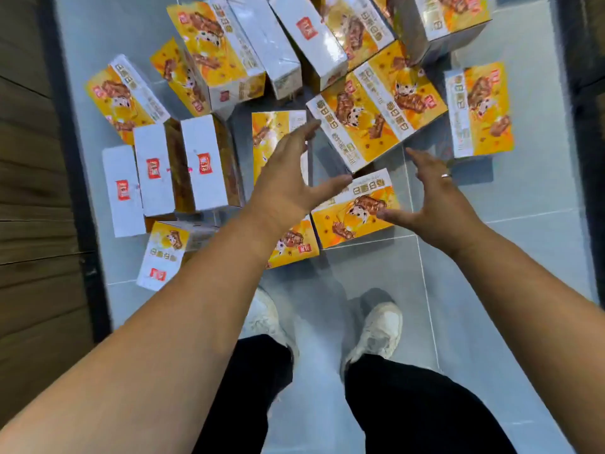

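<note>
My left hand [288, 178] and right hand [435, 198] are spread wide and empty, flanking the yellow printed cardboard snack box [350, 221] lying flat between them, so I can clamp its sides.

The left hand [288, 181] covers the right part of the yellow box [268, 132] at centre frame, and its forearm [196, 306] hides most of the lower box [298, 244] beneath. The right hand [438, 198] overlaps an edge of the near box [343, 221]. Whether either hand touches a box cannot be told. The top boxes [451, 18] are cut by the upper edge. All print is blurred, as are the shoes [379, 329].
</note>
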`<action>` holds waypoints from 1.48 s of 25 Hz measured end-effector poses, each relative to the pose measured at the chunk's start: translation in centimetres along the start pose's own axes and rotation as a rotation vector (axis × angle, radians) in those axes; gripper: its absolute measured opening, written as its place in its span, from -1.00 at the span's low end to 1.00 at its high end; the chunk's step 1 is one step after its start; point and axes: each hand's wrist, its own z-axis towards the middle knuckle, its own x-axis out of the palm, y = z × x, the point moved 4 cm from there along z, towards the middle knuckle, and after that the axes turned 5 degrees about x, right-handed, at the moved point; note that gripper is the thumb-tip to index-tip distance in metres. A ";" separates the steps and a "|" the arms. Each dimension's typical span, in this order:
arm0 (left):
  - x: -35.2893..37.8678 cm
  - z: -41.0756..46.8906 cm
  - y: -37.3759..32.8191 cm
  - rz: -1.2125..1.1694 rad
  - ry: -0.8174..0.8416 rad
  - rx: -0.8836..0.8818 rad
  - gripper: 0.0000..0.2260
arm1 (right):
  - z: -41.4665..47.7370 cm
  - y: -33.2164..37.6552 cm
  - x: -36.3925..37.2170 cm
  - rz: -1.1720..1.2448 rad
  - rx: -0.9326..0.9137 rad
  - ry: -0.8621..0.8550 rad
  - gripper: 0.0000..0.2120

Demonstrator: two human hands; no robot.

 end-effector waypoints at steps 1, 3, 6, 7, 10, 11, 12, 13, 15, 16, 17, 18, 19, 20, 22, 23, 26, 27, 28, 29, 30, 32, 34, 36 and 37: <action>1.3 0.2 1.9 0.002 0.018 -0.025 -0.18 | 1.2 -1.1 1.5 -0.024 -0.004 0.006 -0.04; 4.4 0.7 6.3 0.056 0.080 -0.094 -0.18 | 4.1 -3.9 4.7 -0.105 0.022 0.049 -0.03; 9.3 1.2 12.5 0.165 0.190 -0.207 -0.09 | 8.3 -8.4 9.8 -0.200 0.034 0.118 0.04; 10.9 1.6 14.7 0.246 0.232 -0.241 -0.03 | 9.7 -10.0 11.3 -0.240 0.041 0.141 0.07; 15.3 2.6 20.6 0.627 0.405 -0.366 0.16 | 13.3 -14.7 15.2 -0.342 0.107 0.186 0.15; 16.5 2.9 22.0 0.708 0.433 -0.404 0.17 | 14.3 -16.2 16.2 -0.316 0.136 0.180 0.18; 17.6 3.5 22.9 0.748 0.431 -0.423 0.17 | 15.3 -17.5 17.0 -0.248 0.168 0.171 0.21; 18.6 4.0 23.6 0.752 0.416 -0.436 0.16 | 16.1 -18.6 17.6 -0.152 0.197 0.164 0.24; 19.7 4.6 24.2 0.695 0.346 -0.461 0.15 | 17.0 -19.5 18.3 0.015 0.233 0.170 0.27; 20.1 4.8 24.4 0.653 0.305 -0.479 0.14 | 17.2 -19.9 18.5 0.055 0.234 0.164 0.26; 20.2 5.0 24.5 0.620 0.262 -0.490 0.14 | 17.3 -20.0 18.5 0.068 0.238 0.152 0.24; 20.2 5.1 24.4 0.588 0.221 -0.498 0.13 | 17.2 -19.9 18.3 0.065 0.244 0.145 0.21; 20.1 5.2 24.2 0.553 0.194 -0.499 0.13 | 17.0 -19.8 18.0 0.056 0.249 0.138 0.19; 19.9 5.1 23.8 0.509 0.178 -0.494 0.12 | 16.5 -19.5 17.6 0.049 0.253 0.134 0.17; 19.0 4.8 22.3 0.376 0.152 -0.483 0.10 | 15.1 -18.6 16.2 0.053 0.256 0.112 0.11; 18.3 4.6 21.0 0.313 0.137 -0.470 0.08 | 14.3 -17.9 15.3 0.064 0.250 0.090 0.07; 14.4 4.0 15.1 0.260 0.083 -0.383 0.03 | 10.5 -14.1 10.7 0.114 0.234 -0.012 0.02; 12.7 3.7 12.6 0.272 0.060 -0.346 0.02 | 9.0 -12.4 8.7 0.120 0.229 -0.055 0.05; 10.9 3.5 10.0 0.287 0.039 -0.306 0.00 | 7.7 -10.6 6.7 0.115 0.229 -0.093 0.10; 9.2 3.2 7.3 0.302 0.019 -0.265 0.00 | 6.3 -8.8 4.6 0.109 0.225 -0.127 0.16; 7.4 2.8 4.6 0.307 0.002 -0.230 0.00 | 5.0 -7.1 2.5 0.109 0.220 -0.156 0.22; 3.8 1.5 -1.0 0.291 -0.012 -0.186 -0.01 | 1.8 -3.5 -1.9 0.121 0.210 -0.209 0.29; -0.4 0.0 -7.7 0.312 -0.033 -0.155 -0.01 | -2.0 0.6 -7.0 0.155 0.189 -0.257 0.30; -4.7 -1.9 -14.5 0.339 -0.056 -0.124 -0.02 | -6.3 5.2 -12.3 0.173 0.172 -0.309 0.27; -6.7 -3.1 -17.9 0.339 -0.064 -0.098 -0.03 | -8.6 7.3 -14.8 0.188 0.160 -0.333 0.25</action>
